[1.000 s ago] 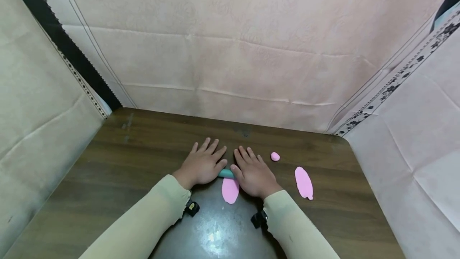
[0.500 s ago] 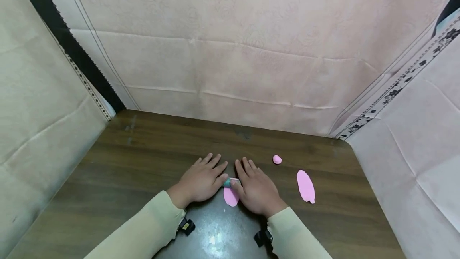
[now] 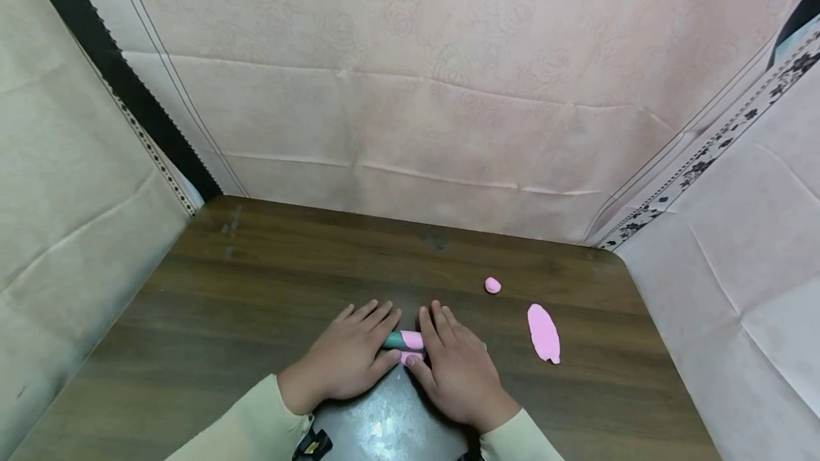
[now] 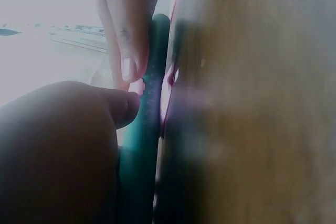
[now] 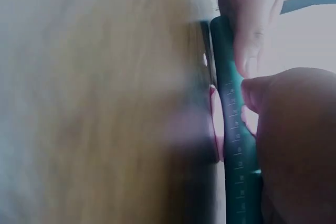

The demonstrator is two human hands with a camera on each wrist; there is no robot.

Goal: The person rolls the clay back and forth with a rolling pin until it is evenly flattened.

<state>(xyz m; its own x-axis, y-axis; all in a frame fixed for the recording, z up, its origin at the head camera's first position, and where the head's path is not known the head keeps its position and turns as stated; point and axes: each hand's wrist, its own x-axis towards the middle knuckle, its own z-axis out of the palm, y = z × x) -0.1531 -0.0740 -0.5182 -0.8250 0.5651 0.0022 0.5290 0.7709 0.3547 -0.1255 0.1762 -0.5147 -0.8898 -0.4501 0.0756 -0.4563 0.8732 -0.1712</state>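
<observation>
A green rolling pin point(image 3: 393, 341) lies crosswise under both hands, most of its length hidden by them. Scale marks show along the rolling pin point(image 5: 235, 145) in the right wrist view. A flattened piece of pink clay point(image 3: 412, 339) sits beneath the pin and partly clings up over its surface. My left hand point(image 3: 349, 351) rests palm down on the pin's left part, fingers straight and pointing away from me. Flat on the right part lies my right hand point(image 3: 464, 368), fingers likewise extended. The two thumbs come close together at the near side of the pin.
To the right, a flat oval of pink clay point(image 3: 544, 334) lies on the wooden table point(image 3: 256, 290), with a small pink clay lump point(image 3: 492, 285) farther back. Pale cloth point(image 3: 397, 91) hangs behind the table and along both sides.
Both hands have drawn back toward me, and the rolling pin has rolled with them over the pink clay. Part of the clay now shows on top of the pin.
</observation>
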